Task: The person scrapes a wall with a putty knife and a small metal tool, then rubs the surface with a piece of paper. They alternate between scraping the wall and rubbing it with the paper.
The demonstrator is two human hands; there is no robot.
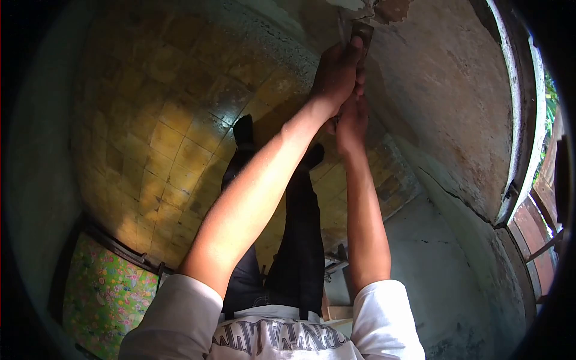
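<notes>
My left hand [337, 73] is closed around a flat, brownish scraper-like tool [362, 31], its thumb lying along the tool's face. Close to the top of the view, the tool's far end meets or nearly meets a damaged patch of wall plaster [391, 9], where the surface is flaking and cracked. Just below, my right hand [353, 123] is closed, its fingers up against the left hand; it seems to grip the tool's lower end, which the hands hide. Both arms reach forward and up from white sleeves.
The rough wall [444, 90] rises along the right, with a window frame [516, 120] beyond it. Yellow floor tiles [174, 144] lie below my feet. A green floral cloth surface [108, 294] is at lower left. Wooden pieces [341, 312] are near my legs.
</notes>
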